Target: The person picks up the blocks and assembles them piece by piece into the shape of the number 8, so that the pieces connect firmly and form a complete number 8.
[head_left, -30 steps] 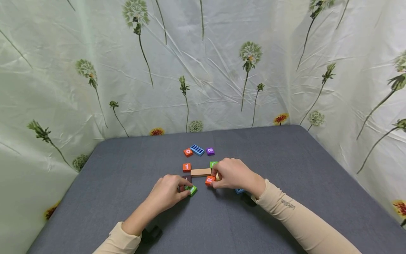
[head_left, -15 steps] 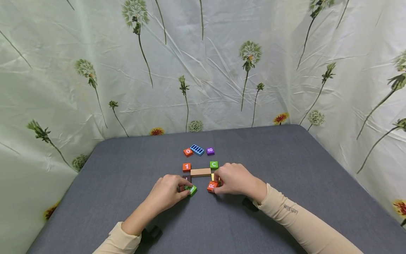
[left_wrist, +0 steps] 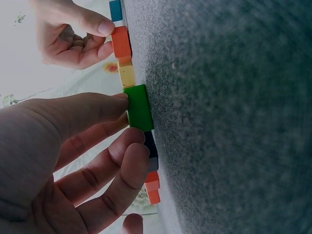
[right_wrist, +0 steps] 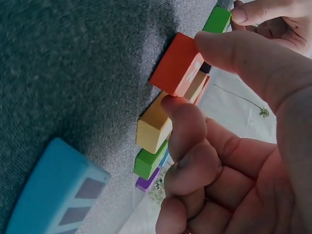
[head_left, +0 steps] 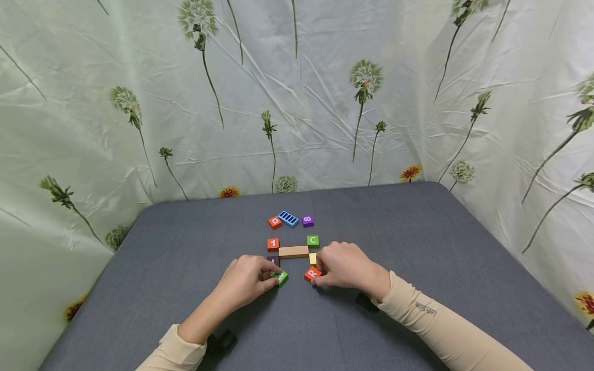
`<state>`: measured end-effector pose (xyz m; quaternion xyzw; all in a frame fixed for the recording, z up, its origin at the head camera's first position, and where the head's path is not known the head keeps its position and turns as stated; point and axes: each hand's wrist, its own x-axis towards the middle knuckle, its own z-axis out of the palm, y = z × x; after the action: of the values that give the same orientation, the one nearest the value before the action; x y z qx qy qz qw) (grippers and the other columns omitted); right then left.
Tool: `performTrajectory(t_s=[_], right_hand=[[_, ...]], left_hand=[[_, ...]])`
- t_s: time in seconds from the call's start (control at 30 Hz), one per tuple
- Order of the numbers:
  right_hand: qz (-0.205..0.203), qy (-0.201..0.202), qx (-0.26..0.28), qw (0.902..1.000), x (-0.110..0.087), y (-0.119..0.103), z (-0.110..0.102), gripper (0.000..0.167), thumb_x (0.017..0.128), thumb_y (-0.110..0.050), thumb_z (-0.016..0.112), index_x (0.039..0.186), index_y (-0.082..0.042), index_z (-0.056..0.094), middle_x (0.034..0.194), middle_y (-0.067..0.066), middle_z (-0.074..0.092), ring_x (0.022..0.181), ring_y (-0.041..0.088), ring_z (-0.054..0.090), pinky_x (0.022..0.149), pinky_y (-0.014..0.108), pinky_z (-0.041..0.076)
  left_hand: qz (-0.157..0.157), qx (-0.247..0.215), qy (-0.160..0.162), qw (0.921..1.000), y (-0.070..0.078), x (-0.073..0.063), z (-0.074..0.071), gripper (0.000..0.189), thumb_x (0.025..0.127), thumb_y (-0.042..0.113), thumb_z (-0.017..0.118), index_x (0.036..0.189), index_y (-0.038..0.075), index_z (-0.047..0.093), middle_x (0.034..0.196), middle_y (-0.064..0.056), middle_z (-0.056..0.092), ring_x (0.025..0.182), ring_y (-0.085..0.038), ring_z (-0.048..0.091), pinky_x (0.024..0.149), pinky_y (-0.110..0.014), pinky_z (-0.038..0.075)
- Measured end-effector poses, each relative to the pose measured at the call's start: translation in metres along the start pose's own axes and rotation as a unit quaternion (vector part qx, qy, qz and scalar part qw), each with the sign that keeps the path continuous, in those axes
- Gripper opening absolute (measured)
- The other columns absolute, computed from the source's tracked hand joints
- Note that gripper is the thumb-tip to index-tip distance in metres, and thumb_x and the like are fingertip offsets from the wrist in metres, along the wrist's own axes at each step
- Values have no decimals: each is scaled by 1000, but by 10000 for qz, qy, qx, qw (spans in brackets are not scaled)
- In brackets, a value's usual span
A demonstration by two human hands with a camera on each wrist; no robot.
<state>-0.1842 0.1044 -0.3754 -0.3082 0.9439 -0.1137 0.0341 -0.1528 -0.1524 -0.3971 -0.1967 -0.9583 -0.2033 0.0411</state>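
Note:
My left hand (head_left: 246, 276) pinches a green block (head_left: 281, 279) at the table's middle, its thumb against the near side in the left wrist view. Between thumb and index finger of my right hand (head_left: 349, 265) is an orange-red block (head_left: 311, 275) lettered R, turned at a slant. Just behind that block lies a yellow block (head_left: 313, 258), partly covered by the fingers. A dark block (head_left: 273, 260) sits behind the green one, half hidden by my left hand. A long tan wooden block (head_left: 294, 252) bridges the space between the two columns of blocks.
Farther back are a red block (head_left: 273, 244) marked 1 and a green block (head_left: 313, 241) marked C. Behind them lie a red 0 block (head_left: 275, 222), a blue striped block (head_left: 289, 219) and a purple 8 block (head_left: 307, 221). Another blue block (right_wrist: 56, 190) lies near my right wrist.
My right hand has brought the R block toward me and slightly right, turning it to a slant. The C block and yellow block show more fully. My left hand keeps its place.

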Motion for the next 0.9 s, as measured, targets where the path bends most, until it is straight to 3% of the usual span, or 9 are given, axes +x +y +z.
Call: performTrajectory(t_s=[0.9], right_hand=[[-9, 93, -91, 9999, 2, -3, 3, 39, 86, -42, 89, 70, -22, 61, 64, -9, 52, 56, 7, 43, 50, 26, 32]], left_hand=[[-10, 59, -29, 10000, 1, 0, -1, 11, 87, 19, 89, 97, 23, 86, 72, 14, 60, 65, -3, 48, 56, -24, 35]])
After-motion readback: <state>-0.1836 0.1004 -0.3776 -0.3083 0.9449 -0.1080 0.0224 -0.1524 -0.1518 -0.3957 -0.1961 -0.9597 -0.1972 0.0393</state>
